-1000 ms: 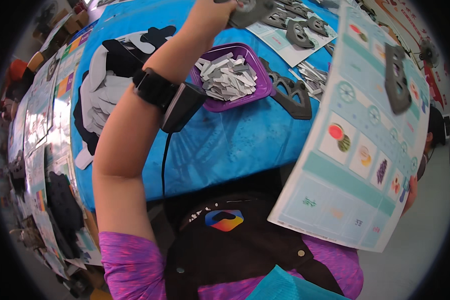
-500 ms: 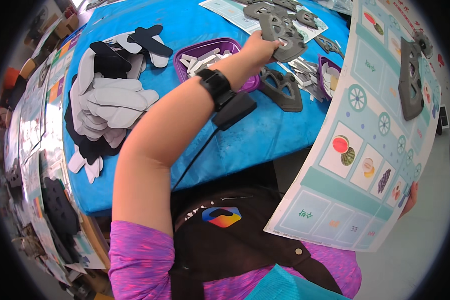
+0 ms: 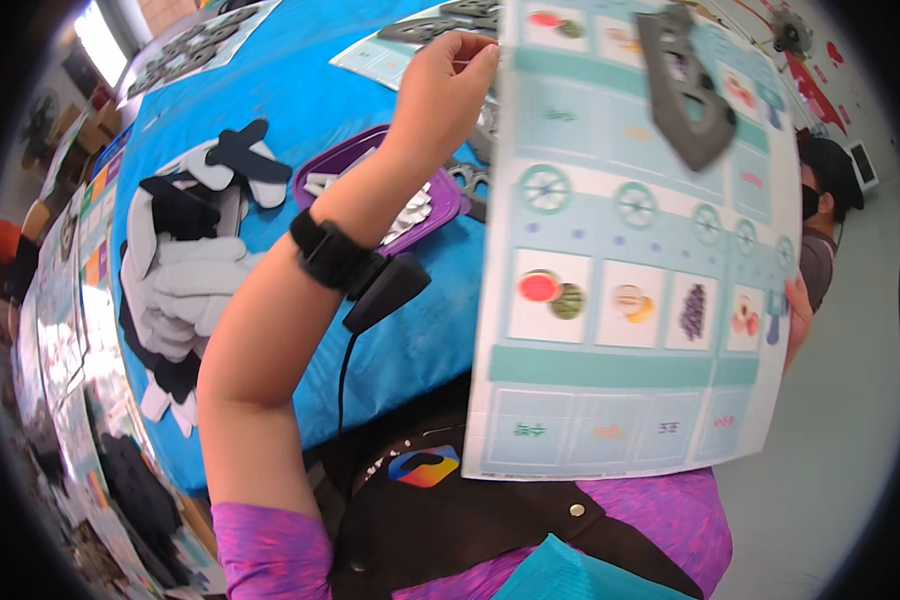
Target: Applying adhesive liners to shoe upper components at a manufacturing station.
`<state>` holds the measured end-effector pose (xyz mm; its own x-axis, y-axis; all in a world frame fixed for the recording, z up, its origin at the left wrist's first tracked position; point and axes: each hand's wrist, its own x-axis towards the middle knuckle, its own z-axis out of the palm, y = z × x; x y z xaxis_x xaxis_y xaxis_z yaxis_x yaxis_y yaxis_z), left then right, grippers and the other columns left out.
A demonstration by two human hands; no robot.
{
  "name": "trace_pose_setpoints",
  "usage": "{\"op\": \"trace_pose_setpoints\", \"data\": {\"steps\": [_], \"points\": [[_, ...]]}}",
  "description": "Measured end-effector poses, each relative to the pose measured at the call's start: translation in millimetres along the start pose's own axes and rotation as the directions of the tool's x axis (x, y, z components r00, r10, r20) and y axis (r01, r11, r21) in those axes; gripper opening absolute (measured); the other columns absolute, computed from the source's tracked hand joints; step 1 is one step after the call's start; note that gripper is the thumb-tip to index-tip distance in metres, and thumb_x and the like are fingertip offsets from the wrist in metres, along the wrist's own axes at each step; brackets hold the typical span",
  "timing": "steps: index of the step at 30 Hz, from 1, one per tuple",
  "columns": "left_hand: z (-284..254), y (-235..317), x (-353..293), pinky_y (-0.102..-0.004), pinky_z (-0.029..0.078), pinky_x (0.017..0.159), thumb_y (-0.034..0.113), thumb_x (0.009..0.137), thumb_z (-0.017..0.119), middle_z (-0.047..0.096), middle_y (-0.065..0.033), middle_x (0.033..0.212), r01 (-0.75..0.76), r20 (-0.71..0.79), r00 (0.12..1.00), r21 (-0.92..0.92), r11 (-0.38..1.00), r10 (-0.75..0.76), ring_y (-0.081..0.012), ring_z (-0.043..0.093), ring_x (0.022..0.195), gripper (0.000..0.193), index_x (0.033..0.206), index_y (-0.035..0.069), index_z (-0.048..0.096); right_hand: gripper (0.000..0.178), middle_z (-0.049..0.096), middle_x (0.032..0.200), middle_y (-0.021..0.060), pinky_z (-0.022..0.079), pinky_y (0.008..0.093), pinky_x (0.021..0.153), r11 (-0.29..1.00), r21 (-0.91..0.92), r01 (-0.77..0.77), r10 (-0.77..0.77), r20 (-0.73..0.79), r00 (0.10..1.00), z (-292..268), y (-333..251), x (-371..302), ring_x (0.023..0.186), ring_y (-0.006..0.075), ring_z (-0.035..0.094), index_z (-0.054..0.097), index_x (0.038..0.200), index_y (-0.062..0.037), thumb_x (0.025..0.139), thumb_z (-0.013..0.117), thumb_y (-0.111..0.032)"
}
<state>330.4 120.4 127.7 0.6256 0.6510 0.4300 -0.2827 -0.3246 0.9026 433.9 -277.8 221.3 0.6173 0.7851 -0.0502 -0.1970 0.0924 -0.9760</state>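
Observation:
A large printed sheet (image 3: 553,372) with fruit pictures and pale-green bands stands upright in front of me, its broad face toward me. At its right edge my right hand (image 3: 796,310) grips it, with most of the fingers hidden. A dark grey cut-out piece (image 3: 692,110) with holes lies against the sheet's upper part. My left hand (image 3: 442,92) is raised at the sheet's upper left edge, its thumb and fingers pinched together. Whatever those fingertips hold is hidden or too small to make out. A black strap with a cabled box (image 3: 380,290) sits on my left wrist.
On the blue-covered table (image 3: 420,335), a purple basket (image 3: 410,238) of white pieces stands below my left forearm. Left of it lies a pile of grey and black pads (image 3: 195,290). More sheets with grey cut-outs (image 3: 195,45) lie farther back. A person (image 3: 820,200) is at the right.
The sheet has swung left and turned more squarely toward me. My left hand has moved left, and the grey cut-out it held no longer shows in its fingers.

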Motion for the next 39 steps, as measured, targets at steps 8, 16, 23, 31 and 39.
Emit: {"op": "trace_pose_setpoints", "data": {"steps": [8, 16, 23, 31, 39], "points": [[1.0, 44.5, -7.8, -0.0421, 0.049, 0.102, 0.035, 0.091, 0.071, 0.060, -0.0269, 0.133, -0.320, 0.161, 0.944, 0.664, 0.676, 0.289, -0.0369, 0.062, 0.118, 0.053, 0.122, -0.008, 0.066, 0.041, 0.067, 0.124, 0.0213, 0.061, 0.0423, 0.087, 0.999, 0.040, -0.021, 0.014, 0.150, 0.989, 11.7, 4.9, 28.9, 0.105, 0.0291, 0.072, 0.051, 0.136, 0.0051, 0.101, 0.055, -0.016], [38.4, 36.5, 1.8, -0.0409, 0.060, 0.080, 0.041, 0.074, 0.090, 0.074, -0.0213, 0.094, 0.076, 0.139, 0.970, 0.604, 0.793, -0.199, -0.0321, 0.074, 0.090, 0.062, 0.101, -0.010, 0.067, 0.038, 0.070, 0.117, 0.0212, 0.062, 0.0389, 0.084, 0.999, -0.014, 0.037, -0.037, -0.012, 0.999, 34.3, 13.3, 16.9, 0.097, 0.0275, 0.074, 0.054, 0.133, 0.0070, 0.100, 0.054, -0.012], [28.9, 25.5, -6.2, -0.0345, 0.054, 0.080, 0.025, 0.078, 0.089, 0.069, -0.0183, 0.115, 0.428, 0.290, 0.859, 0.045, 0.903, -0.422, -0.0256, 0.069, 0.100, 0.060, 0.123, -0.006, 0.063, 0.043, 0.068, 0.120, 0.0223, 0.061, 0.0345, 0.086, 0.996, -0.005, 0.089, -0.089, -0.101, 0.991, 42.6, 22.4, 10.4, 0.098, 0.0254, 0.074, 0.048, 0.136, 0.0087, 0.099, 0.054, -0.012], [-62.5, -21.4, 45.5, -0.0300, 0.062, 0.074, 0.015, 0.093, 0.075, 0.070, -0.0165, 0.114, 0.097, -0.250, 0.956, -0.218, 0.971, -0.152, -0.0206, 0.071, 0.099, 0.050, 0.133, -0.006, 0.054, 0.044, 0.063, 0.130, 0.0206, 0.056, 0.0407, 0.094, 0.984, -0.013, 0.177, -0.172, -0.316, 0.933, 24.9, 4.7, -32.3, 0.110, 0.0283, 0.068, 0.048, 0.138, 0.0055, 0.102, 0.052, -0.019], [-100.8, -122.2, 71.7, -0.0376, 0.057, 0.075, 0.019, 0.089, 0.077, 0.073, -0.0175, 0.107, 0.534, -0.386, 0.841, 0.477, 0.698, -0.380, -0.0229, 0.070, 0.087, 0.045, 0.126, -0.004, 0.066, 0.045, 0.059, 0.136, 0.0197, 0.052, 0.0437, 0.100, 0.984, 0.055, 0.172, -0.147, -0.309, 0.940, 0.5, 25.3, -34.0, 0.118, 0.0296, 0.063, 0.047, 0.141, 0.0029, 0.104, 0.051, -0.023]]}}
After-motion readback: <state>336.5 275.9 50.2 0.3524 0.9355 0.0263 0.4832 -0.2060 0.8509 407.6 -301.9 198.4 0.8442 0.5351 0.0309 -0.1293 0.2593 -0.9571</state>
